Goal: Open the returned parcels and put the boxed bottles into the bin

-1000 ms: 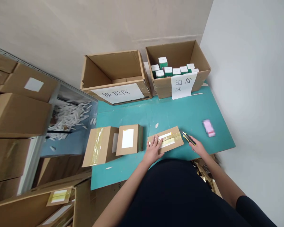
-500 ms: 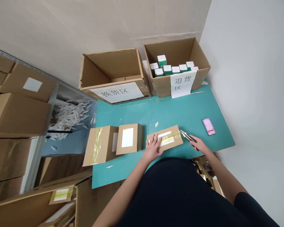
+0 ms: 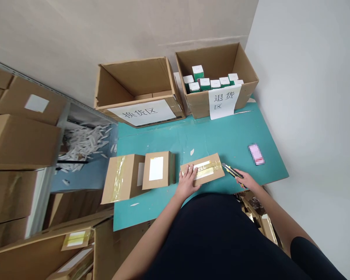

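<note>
Left hand (image 3: 188,186) lay on the taped carton (image 3: 217,160), fingers (image 3: 189,175) over its left end. Right hand (image 3: 246,179) gripped a box cutter (image 3: 234,172), blade (image 3: 224,165) ahead of its fingers, near the carton's right end. Two cartons (image 3: 156,182) sat left of the left fingers, pixelated pink item (image 3: 256,154) beyond the right.

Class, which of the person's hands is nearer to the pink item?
Right. The right hand, its grip around a cutter, is on the near-left side of the pink item; the left hand is farther left, on a taped box.

Head view (downward) over table (image 3: 221,136).
</note>
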